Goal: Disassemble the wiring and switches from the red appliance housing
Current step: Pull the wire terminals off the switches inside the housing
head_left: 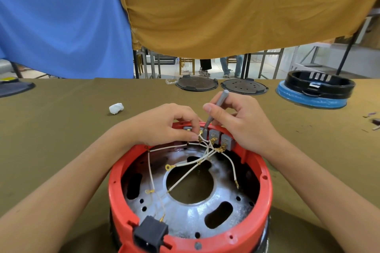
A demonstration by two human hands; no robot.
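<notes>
The red housing point(191, 238) sits on the green table point(61, 129) right in front of you, open side up, so you can look down into it. The gray switches point(213, 134) sit in a row at its far rim. Your left hand point(164, 123) pinches the white wires point(197, 160) close to the switches, with fingers curled tight, so I think you are keeping them out of the way. Your right hand point(238, 117) is wrapped around a thin gray tool point(216, 109), held like a pen, with its tip down at the switches. I cannot tell just what the tip touches. The rim is close behind the switches, so there is little room there. The middle of the housing is wide open for pulling wires toward you.
</notes>
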